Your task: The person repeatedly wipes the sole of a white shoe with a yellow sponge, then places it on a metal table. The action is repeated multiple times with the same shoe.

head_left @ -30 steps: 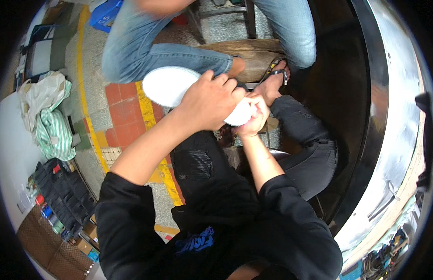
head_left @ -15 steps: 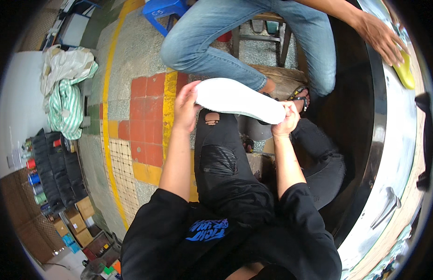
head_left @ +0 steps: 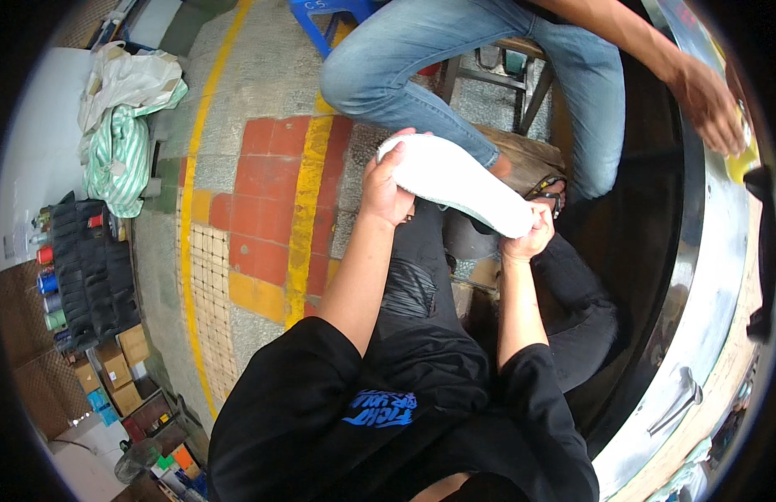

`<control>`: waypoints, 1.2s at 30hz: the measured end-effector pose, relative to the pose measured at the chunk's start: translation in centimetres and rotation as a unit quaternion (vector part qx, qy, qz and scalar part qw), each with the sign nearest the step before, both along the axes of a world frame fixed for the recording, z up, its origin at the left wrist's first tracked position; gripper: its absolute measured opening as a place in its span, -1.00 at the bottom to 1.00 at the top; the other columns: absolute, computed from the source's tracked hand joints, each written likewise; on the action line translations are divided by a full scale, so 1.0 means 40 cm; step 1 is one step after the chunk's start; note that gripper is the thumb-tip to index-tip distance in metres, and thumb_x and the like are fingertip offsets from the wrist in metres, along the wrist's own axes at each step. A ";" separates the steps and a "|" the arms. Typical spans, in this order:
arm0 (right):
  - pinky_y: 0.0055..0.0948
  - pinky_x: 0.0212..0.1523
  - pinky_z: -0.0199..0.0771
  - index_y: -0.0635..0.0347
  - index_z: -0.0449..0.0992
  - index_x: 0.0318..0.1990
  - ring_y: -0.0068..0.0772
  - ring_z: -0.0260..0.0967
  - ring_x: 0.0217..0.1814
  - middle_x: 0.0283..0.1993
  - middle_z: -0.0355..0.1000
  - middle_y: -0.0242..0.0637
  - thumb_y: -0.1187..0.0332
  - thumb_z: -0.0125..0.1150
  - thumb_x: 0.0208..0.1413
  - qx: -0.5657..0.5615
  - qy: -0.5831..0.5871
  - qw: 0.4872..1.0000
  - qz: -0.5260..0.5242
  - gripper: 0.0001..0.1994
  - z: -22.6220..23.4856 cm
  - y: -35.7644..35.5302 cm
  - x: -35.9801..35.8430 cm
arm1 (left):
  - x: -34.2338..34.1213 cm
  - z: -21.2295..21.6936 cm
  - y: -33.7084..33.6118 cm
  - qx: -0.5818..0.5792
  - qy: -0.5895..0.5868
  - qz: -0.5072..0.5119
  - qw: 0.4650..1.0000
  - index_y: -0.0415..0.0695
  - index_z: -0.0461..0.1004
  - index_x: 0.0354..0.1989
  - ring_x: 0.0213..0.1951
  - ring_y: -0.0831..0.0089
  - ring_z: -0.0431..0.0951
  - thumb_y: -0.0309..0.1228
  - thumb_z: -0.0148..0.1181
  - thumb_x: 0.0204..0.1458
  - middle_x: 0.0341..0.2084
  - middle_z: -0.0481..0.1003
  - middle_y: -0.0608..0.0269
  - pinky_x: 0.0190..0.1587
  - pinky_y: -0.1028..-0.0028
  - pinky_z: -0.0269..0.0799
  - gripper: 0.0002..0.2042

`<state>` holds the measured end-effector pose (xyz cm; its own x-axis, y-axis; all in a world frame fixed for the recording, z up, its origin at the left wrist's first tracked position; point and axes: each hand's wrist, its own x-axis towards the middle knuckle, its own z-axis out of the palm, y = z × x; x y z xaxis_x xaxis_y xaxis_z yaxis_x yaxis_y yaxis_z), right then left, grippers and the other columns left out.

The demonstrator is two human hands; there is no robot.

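Our left hand [head_left: 386, 194] grips one end of a long white foam insole [head_left: 455, 182], and our right hand [head_left: 527, 237] clamps the other end, holding it level above our black-trousered knees. Below lies a floor of red, yellow and grey tiles [head_left: 266, 213]; a co-worker's hand [head_left: 707, 105] rests on the curved metal workbench [head_left: 710, 276].

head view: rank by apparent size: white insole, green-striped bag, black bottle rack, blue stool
Largest to smallest, as they look:
1. black bottle rack
2. green-striped bag and white insole, held by left hand and right hand: too close to call, and the insole is nearer the camera
3. blue stool, mostly cut off at the frame edge
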<state>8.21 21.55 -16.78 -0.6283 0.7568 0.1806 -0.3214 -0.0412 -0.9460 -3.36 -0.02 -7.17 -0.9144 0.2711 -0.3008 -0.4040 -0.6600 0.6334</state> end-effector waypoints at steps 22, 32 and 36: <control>-0.46 -0.55 0.50 0.20 0.42 -0.01 -0.45 0.52 -0.38 -0.16 0.52 -0.19 -0.11 -0.15 0.47 -0.203 0.036 0.968 0.144 -0.51 0.408 0.048 0.071 | -0.086 0.290 0.043 -0.139 0.232 0.111 0.956 -0.20 0.54 -0.23 -0.31 0.44 0.61 -0.15 0.27 0.26 -0.35 0.59 0.21 -0.23 0.39 0.56 -0.69; -0.38 0.08 0.49 0.46 0.53 0.13 -0.38 0.52 -0.05 -0.07 0.54 -0.17 0.30 0.34 0.23 0.084 -0.028 0.991 -0.099 -0.57 0.809 0.205 0.441 | 0.120 0.466 0.367 -0.234 0.542 -0.013 0.807 -0.30 0.38 0.20 -0.02 0.21 0.58 -0.32 0.17 0.32 0.01 0.53 -0.06 0.04 0.33 0.49 -0.61; -0.49 -0.38 0.37 0.28 0.65 -0.01 -0.54 0.31 -0.38 -0.36 0.39 -0.35 0.42 0.36 0.20 0.537 -0.218 0.748 -0.322 -0.76 0.875 0.290 0.550 | 0.161 0.389 0.331 -0.307 0.652 -0.089 0.687 -0.26 0.48 0.08 -0.05 -0.02 0.58 -0.47 0.23 0.16 -0.08 0.54 -0.07 0.03 0.20 0.48 -0.69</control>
<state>30.19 33.13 18.23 -0.3726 0.4926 0.7865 0.4010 0.8498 -0.3422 3.10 13.24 8.40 -0.4836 0.6010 0.6363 0.7326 -0.1199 0.6700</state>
